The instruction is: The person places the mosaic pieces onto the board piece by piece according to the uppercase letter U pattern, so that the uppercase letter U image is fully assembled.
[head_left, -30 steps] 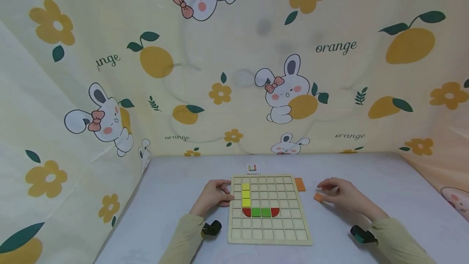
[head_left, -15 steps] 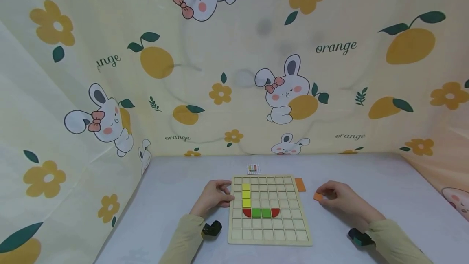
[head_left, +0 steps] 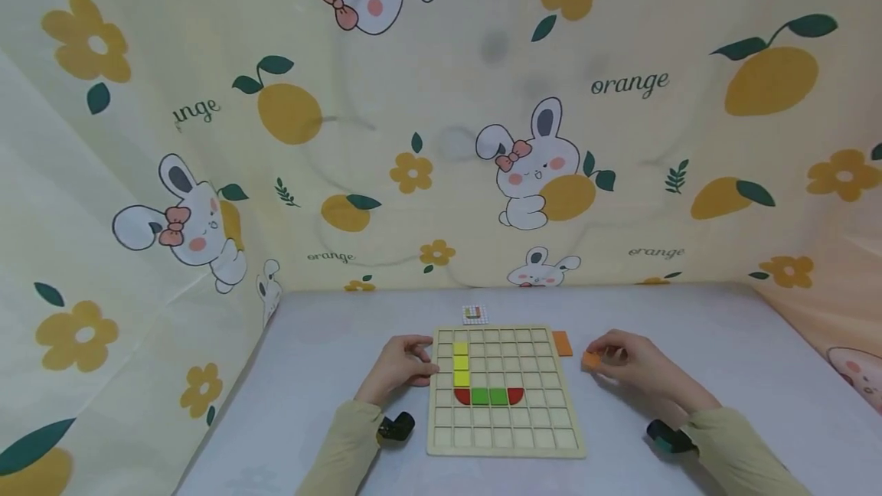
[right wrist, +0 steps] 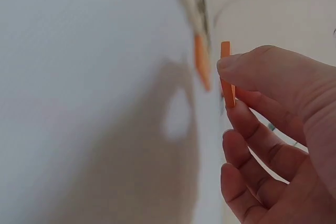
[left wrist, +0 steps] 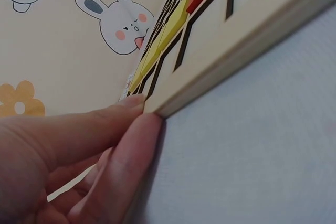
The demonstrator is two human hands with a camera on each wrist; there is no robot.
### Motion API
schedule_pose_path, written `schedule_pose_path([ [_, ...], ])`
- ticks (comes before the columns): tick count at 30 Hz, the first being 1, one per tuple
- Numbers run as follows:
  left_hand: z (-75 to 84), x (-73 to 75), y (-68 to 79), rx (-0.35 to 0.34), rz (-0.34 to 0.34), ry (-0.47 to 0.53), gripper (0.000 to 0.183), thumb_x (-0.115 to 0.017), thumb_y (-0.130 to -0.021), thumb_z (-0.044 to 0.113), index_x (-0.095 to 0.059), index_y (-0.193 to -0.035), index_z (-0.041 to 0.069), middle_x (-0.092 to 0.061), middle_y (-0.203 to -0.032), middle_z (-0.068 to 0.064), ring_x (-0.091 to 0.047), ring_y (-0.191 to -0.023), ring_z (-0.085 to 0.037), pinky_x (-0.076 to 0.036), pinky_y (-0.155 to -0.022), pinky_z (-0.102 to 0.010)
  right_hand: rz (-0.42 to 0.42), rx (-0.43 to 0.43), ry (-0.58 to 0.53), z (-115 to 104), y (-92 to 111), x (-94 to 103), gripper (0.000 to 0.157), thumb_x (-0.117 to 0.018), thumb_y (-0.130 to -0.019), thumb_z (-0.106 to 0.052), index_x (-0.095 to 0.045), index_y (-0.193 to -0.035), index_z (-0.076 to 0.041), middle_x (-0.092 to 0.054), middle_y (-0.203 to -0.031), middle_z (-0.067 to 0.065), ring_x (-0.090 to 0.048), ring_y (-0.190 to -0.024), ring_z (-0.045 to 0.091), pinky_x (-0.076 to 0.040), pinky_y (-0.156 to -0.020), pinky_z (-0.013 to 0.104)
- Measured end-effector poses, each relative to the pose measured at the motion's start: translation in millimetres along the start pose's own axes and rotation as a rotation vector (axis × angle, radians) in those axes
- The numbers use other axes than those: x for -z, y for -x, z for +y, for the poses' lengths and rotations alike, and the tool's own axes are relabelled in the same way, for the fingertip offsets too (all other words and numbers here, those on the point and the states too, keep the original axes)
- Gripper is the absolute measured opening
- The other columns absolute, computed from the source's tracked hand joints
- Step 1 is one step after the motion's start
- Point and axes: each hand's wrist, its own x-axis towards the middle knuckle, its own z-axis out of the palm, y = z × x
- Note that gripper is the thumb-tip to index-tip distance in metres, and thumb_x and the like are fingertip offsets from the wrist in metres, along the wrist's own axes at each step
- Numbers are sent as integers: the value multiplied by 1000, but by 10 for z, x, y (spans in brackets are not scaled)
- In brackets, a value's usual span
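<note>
In the middle of the table lies a pale wooden grid board point(head_left: 510, 438). Yellow tiles point(head_left: 461, 363) run down one of its columns, above a row of green tiles point(head_left: 490, 396) with a red rounded tile point(head_left: 515, 396) at each end. At the board's left edge, my left hand point(head_left: 400, 362) grips the rim between thumb and finger point(left wrist: 131, 145). To the right of the board, my right hand point(head_left: 637, 362) pinches a small orange square tile point(right wrist: 228, 85) by its edges, raised over the table with a shadow below.
Another orange piece point(head_left: 562, 343) lies against the board's upper right edge. Behind the board is a small card point(head_left: 475, 314) printed with a coloured grid pattern. A rabbit-and-orange printed cloth point(head_left: 386, 136) hangs around the back and sides of the white table.
My right thumb and fingers have closed on the small orange tile and lifted it, drawing slightly left toward the board. My left hand stays at the board's edge.
</note>
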Motion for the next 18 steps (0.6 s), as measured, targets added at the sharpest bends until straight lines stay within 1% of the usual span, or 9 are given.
schedule_pose_path([
  [3,-8,6,-2,-6,-3,3,60,-80,-74,0,-57,-130,3,-58,-91,-12,-64,-65,-17,-60,-59,-31,9,103,0,-111,-40,-16,25,-76,-81,-12,-69,-105,-12,-60,-93,-3,-51,-82,14,-48,-66,23],
  [7,0,19,2,-11,-11,4,60,-80,-74,0,-56,-130,2,-59,-91,-12,-64,-65,-17,-60,-60,-31,-11,197,-8,-308,-137,-129,23,-77,-81,-14,-69,-103,-11,-60,-91,-4,-51,-81,12,-47,-67,24],
  [10,12,25,7,-12,-16,8,60,-79,-74,0,-56,-130,2,-59,-90,-12,-64,-65,-17,-60,-60,-31,-65,244,-29,-459,-206,-255,23,-77,-81,-17,-70,-103,-12,-59,-90,-5,-50,-81,13,-46,-67,24],
  [14,26,30,17,-19,-20,17,59,-79,-74,-1,-56,-129,1,-59,-90,-12,-64,-65,-17,-60,-59,-31,-146,314,-45,-611,-287,-426,23,-76,-83,-17,-71,-104,-12,-61,-94,-5,-52,-81,16,-49,-68,27],
  [17,24,30,19,-15,-20,21,59,-79,-74,-1,-57,-129,1,-59,-90,-12,-64,-65,-17,-60,-60,-31,-198,335,-69,-676,-333,-535,21,-75,-84,-16,-71,-104,-10,-61,-95,-2,-54,-81,19,-50,-69,27],
  [18,22,29,20,-13,-19,19,59,-79,-74,-1,-57,-129,1,-59,-90,-12,-64,-65,-17,-60,-60,-31,-213,331,-78,-690,-344,-564,21,-74,-85,-16,-71,-104,-10,-61,-94,-1,-54,-81,19,-50,-68,26],
])
